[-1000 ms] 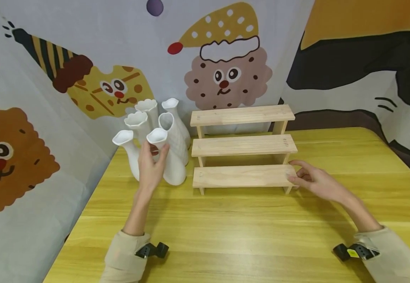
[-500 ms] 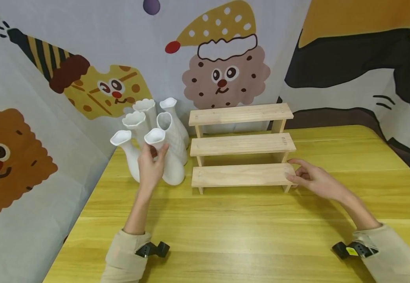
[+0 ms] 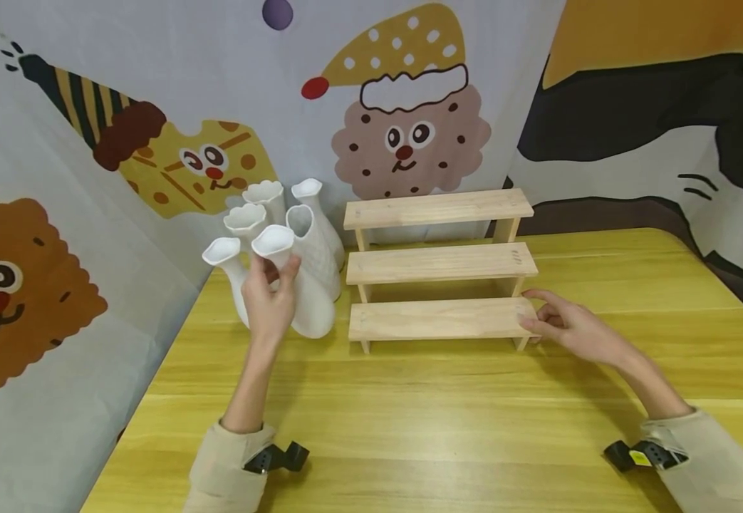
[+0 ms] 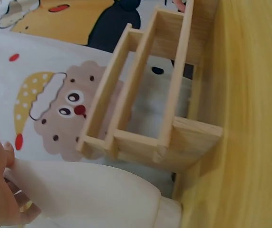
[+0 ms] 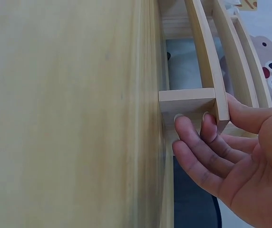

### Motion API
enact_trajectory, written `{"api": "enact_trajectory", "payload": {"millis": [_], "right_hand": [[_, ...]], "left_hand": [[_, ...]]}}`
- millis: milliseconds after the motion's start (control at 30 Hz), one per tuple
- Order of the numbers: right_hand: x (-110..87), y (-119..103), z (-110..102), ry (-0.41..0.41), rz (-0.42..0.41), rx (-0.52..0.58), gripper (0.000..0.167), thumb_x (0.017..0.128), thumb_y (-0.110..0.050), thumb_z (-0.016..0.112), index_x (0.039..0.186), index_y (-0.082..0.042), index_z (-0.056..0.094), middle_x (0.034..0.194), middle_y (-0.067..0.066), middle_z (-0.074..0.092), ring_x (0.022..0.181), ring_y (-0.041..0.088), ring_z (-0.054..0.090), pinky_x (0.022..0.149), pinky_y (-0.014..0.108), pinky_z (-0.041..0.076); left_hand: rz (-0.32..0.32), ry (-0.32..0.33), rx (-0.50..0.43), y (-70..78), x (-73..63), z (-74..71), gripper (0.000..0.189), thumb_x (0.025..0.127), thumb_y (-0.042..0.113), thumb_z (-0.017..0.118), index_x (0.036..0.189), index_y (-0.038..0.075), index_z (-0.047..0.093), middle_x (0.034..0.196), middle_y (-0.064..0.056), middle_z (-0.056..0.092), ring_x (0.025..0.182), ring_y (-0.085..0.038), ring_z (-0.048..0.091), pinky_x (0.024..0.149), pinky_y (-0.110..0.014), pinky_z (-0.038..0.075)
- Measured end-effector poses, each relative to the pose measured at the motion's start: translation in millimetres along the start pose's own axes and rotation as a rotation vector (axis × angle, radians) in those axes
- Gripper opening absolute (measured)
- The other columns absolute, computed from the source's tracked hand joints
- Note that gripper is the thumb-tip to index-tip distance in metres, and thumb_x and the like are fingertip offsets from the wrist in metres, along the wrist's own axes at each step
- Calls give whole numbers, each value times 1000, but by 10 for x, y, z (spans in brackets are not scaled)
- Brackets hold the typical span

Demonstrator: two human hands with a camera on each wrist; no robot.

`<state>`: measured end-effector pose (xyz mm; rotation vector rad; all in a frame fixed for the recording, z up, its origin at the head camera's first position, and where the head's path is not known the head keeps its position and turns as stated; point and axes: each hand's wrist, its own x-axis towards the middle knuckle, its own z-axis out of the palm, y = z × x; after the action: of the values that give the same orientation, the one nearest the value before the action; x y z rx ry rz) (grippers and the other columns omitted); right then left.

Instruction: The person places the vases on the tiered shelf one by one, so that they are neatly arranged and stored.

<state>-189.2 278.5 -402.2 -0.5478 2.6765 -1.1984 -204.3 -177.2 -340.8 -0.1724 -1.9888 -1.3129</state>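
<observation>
My left hand (image 3: 270, 303) grips a white vase (image 3: 312, 313) by its narrow neck, just below the flared, wavy rim. In the left wrist view the smooth body of this vase (image 4: 93, 190) shows, its foot close by the tabletop. Several other white vases (image 3: 246, 219) stand grouped behind and left of it, partly hidden by the hand. To their right is a three-step wooden stand (image 3: 442, 263). At its right end my right hand (image 3: 573, 329) pinches the lowest shelf (image 5: 209, 61), thumb on the top face and fingertips curled underneath.
Everything stands on a yellow wood-grain table (image 3: 448, 420). A cloth backdrop (image 3: 300, 142) printed with cartoon figures hangs right behind the vases and the stand. Each sleeve bears a black wrist camera (image 3: 278, 457).
The gripped vase's rim has moved slightly left and up, along with my left hand. My right hand stays at the stand, which has not shifted.
</observation>
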Motion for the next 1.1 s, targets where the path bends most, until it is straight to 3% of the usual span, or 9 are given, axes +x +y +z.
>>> {"api": "enact_trajectory", "payload": {"millis": [200,567,733,1000,1100], "right_hand": [[-7,-7,2,-6,14,11,63,104,-27,59,151,3,31,91,8,65,80,23,67,67,34,53],[-15,-27,-10,-16,10,18,64,104,-25,59,152,5,29,93,8,64,81,22,67,67,34,55],[-13,-39,-9,-14,8,-5,64,104,-24,59,152,6,29,94,7,64,80,21,66,65,33,53],[-6,-40,-11,-21,0,0,64,104,-22,59,151,9,28,94,7,64,79,20,66,64,32,52],[-8,-45,-13,-21,-4,8,63,104,-21,59,150,9,28,93,8,64,79,21,66,65,33,52]], "left_hand": [[24,7,-26,161,-3,-10,30,95,7,70,117,-9,58,94,-24,68,87,-32,68,80,-21,52],[155,-16,-139,431,-28,95,27,92,-3,69,115,-14,59,99,-25,69,89,-18,65,82,-23,52],[179,-49,-193,521,-52,184,35,97,16,69,114,-13,59,97,-24,69,88,-19,65,81,-24,53],[188,-96,-234,660,-97,338,57,96,43,65,112,-12,59,95,-22,68,87,-27,65,82,-28,53],[187,-116,-252,709,-107,391,50,97,37,66,113,-10,59,97,-21,69,88,-28,66,82,-30,53]]}}
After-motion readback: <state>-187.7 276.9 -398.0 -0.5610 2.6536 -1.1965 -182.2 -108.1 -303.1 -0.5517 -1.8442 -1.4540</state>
